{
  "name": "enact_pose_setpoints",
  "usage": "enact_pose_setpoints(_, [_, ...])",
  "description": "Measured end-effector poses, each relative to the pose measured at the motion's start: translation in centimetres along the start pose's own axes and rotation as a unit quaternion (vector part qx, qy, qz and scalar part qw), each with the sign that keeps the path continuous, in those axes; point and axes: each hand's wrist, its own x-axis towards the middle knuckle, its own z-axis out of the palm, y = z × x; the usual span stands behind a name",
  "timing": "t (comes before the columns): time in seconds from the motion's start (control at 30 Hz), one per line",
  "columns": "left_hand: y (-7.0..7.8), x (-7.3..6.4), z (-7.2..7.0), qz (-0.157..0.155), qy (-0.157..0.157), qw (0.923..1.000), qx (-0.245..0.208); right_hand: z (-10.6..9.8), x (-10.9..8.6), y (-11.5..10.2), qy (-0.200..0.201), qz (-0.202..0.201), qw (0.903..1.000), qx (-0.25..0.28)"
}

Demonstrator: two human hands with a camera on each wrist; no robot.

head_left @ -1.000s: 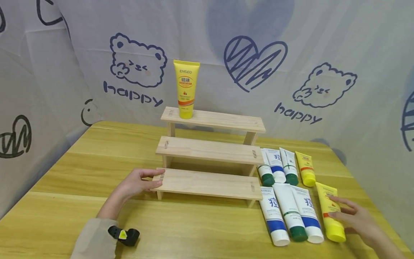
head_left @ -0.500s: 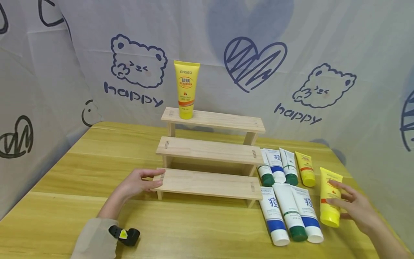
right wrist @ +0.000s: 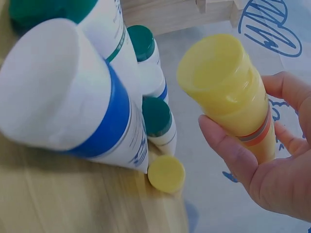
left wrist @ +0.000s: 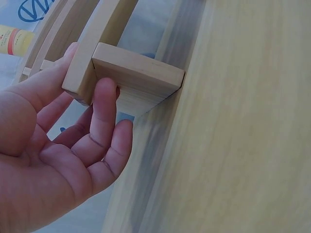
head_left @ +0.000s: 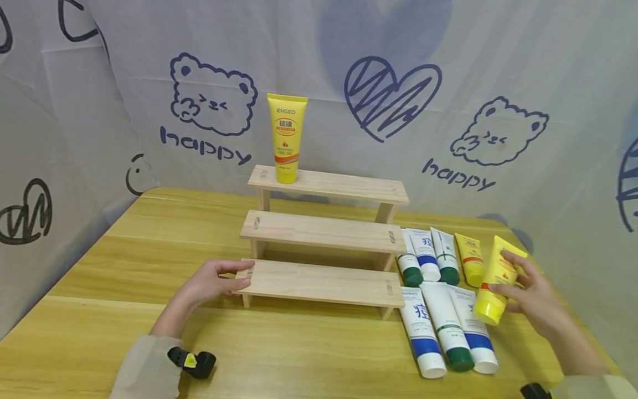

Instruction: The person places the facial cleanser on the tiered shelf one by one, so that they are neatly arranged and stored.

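My right hand (head_left: 530,296) grips a yellow squeeze tube (head_left: 500,280) and holds it tilted above the table, cap end down. In the right wrist view the thumb and fingers wrap around the yellow tube (right wrist: 233,92) from both sides. My left hand (head_left: 214,282) pinches the left end of the lowest step of a three-step wooden display rack (head_left: 319,282). From the left wrist view, the thumb lies on top of the board (left wrist: 80,73) and fingers curl beneath it. Another yellow tube (head_left: 287,138) stands upright, cap down, at the left of the top step.
Right of the rack, white tubes with blue or green caps and bands lie in two rows, among them a blue-banded tube (head_left: 422,332) in front. A yellow tube (head_left: 470,257) lies at the back row's right end. A printed cloth (head_left: 309,55) hangs behind the table (head_left: 279,354).
The right hand has lifted the yellow tube off the table at the front row's right end and moved it up and leftward, tilting it. The left hand stays on the rack.
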Motion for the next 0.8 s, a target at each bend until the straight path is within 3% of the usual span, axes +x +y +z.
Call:
enact_pose_setpoints(0.2, [0.0,0.0,0.0,0.0,0.002,1.0,0.001,0.6,1.1,-0.7,0.014,-0.02,0.9995,0.021])
enact_pose_setpoints(0.37, [0.1,-0.1,0.0,-0.002,0.004,1.0,0.0,1.0,2.3,-1.0,0.018,-0.032,0.9944,0.099])
enact_pose_setpoints(0.63, [0.1,-0.1,0.0,-0.007,0.007,1.0,-0.001,2.8,2.7,-3.5,-0.017,-0.107,0.97,0.218])
enact_pose_setpoints(0.8, [0.1,-0.1,0.0,-0.005,0.006,1.0,0.001,3.9,3.0,-4.8,-0.024,-0.116,0.9619,0.246])
